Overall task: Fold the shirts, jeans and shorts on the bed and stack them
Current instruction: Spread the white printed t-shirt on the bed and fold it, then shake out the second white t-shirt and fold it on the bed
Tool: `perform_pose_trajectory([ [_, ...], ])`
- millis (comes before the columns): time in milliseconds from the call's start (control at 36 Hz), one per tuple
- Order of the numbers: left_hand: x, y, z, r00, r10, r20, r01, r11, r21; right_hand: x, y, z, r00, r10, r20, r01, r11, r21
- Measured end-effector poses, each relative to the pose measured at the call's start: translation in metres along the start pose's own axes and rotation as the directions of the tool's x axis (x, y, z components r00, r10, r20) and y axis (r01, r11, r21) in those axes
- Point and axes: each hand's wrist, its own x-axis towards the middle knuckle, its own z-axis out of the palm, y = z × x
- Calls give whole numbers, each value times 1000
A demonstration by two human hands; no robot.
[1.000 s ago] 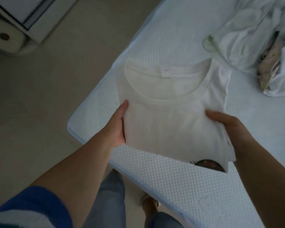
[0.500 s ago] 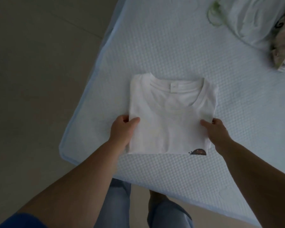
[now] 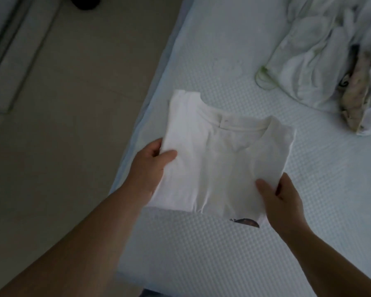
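From the head camera, the folded white shirt [image 3: 219, 159] sits between the two hands, collar pointing away from the person, over the near left corner of the bed [image 3: 234, 254]. The left hand [image 3: 150, 166] pinches the shirt's left edge, thumb on top and fingers tucked under the cloth. The right hand [image 3: 281, 202] grips the lower right corner the same way, thumb lying on the fabric. Whether the shirt rests on the mattress or hangs just above it cannot be told.

The step in hand looks like carrying or setting down the folded shirt to start the stack. To do it well, both grips should stay level so the layers do not slide apart, and the fingers under the cloth should support the fold rather than drag it. The slight ripple near the right thumb wants smoothing flat once released.

Beyond the right hand, well apart, lies a heap of unfolded clothes [image 3: 321, 61].
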Motion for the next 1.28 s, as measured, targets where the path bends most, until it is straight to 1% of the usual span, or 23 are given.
perform_pose_trajectory([
  [139,59,65,4,984,179,-9,-179,983,34,64,-55,3,993,-88,-82,96,991,94],
  [222,101,86,13,975,222,-31,-219,972,85,113,-78,5,993,-68,-95,80,988,131],
  [278,129,80,18,981,189,-37,-178,963,203,142,-78,9,999,16,-46,-9,990,144],
  [306,141,71,20,989,143,-24,-131,952,276,153,-73,12,998,68,-2,-67,989,132],
  [361,159,45,21,999,34,-24,-21,916,402,166,-56,20,987,143,75,-147,988,51],
  [389,164,33,21,998,7,-57,20,890,456,169,-47,25,985,156,72,-157,988,11],
  [417,166,23,20,994,10,-107,45,863,504,171,-40,29,987,156,44,-155,988,-14],
  [472,166,10,21,978,79,-192,42,829,557,171,-30,36,991,130,-19,-131,990,-60],
  [528,161,5,22,967,142,-212,-1,832,555,168,-24,40,995,80,-54,-86,990,-110],
  [583,155,4,24,961,171,-217,-16,821,571,165,-20,40,996,56,-65,-62,993,-103],
  [639,147,5,25,957,173,-232,11,780,626,159,-18,38,996,62,-56,-67,993,-94],
  [667,141,7,27,956,184,-230,21,735,677,154,-18,36,996,69,-48,-74,993,-93],
  [750,119,15,36,959,223,-175,33,526,850,135,-15,27,995,100,-10,-101,990,-95],
  [778,110,19,40,963,218,-158,32,490,871,126,-14,22,992,122,11,-121,987,-102],
  [806,100,23,45,969,202,-144,29,483,875,118,-12,16,989,143,34,-138,983,-118],
  [861,79,29,58,980,173,-97,-8,523,853,101,-9,-2,981,172,86,-156,973,-172],
  [944,45,32,83,989,140,53,-126,583,803,78,-3,-35,973,188,134,-150,956,-252],
  [1028,14,27,110,974,80,212,-218,580,785,59,7,-70,968,202,150,-145,935,-325],
  [1083,4,23,128,963,76,258,-254,569,782,50,15,-91,967,214,141,-151,920,-362],
  [1167,3,22,161,944,128,304,-323,553,768,51,30,-120,972,208,106,-147,900,-410],
  [1194,7,20,175,932,155,328,-358,538,763,56,36,-129,976,195,94,-134,885,-445],
  [1222,11,17,188,918,185,351,-396,500,771,65,42,-136,981,178,81,-118,869,-481],
  [1278,25,7,214,894,229,384,-445,358,821,91,53,-149,991,127,33,-92,851,-517],
])
